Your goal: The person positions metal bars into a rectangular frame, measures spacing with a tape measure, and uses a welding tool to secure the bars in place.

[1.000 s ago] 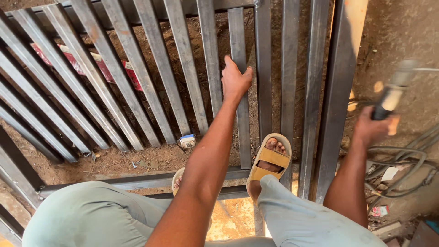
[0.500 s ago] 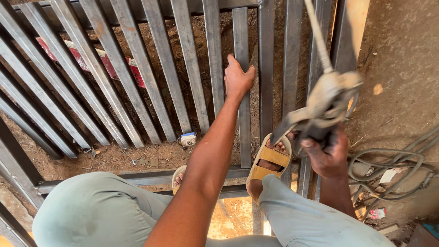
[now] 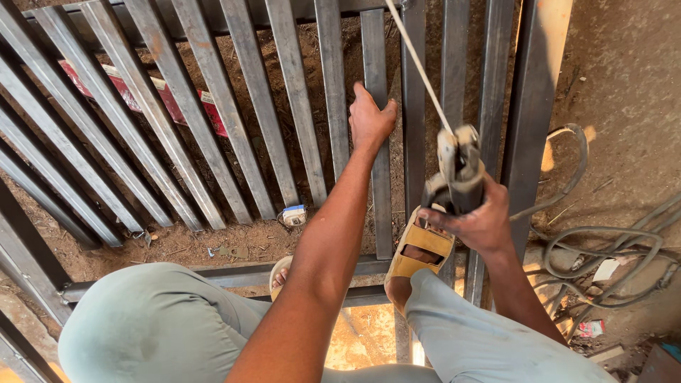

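Observation:
My left hand (image 3: pixel 370 119) grips a flat steel bar (image 3: pixel 376 85) of a metal gate frame (image 3: pixel 213 106) that lies on the dirt. My right hand (image 3: pixel 477 221) is closed around a welding electrode holder (image 3: pixel 457 170). A long thin welding rod (image 3: pixel 418 64) sticks out of the holder and points up toward the far end of the bars. The holder hangs over the bars on the right side of the frame, just above my sandalled right foot (image 3: pixel 418 248), which rests on the frame.
A grey welding cable (image 3: pixel 603 248) coils on the ground at right. A thick upright steel bar (image 3: pixel 532 106) bounds the frame's right side. A red and white packet (image 3: pixel 163 96) and a small box (image 3: pixel 293 214) lie on the dirt under the bars.
My right hand brought the electrode holder in from the far right to over the bars near my foot. My left hand stayed on the same bar.

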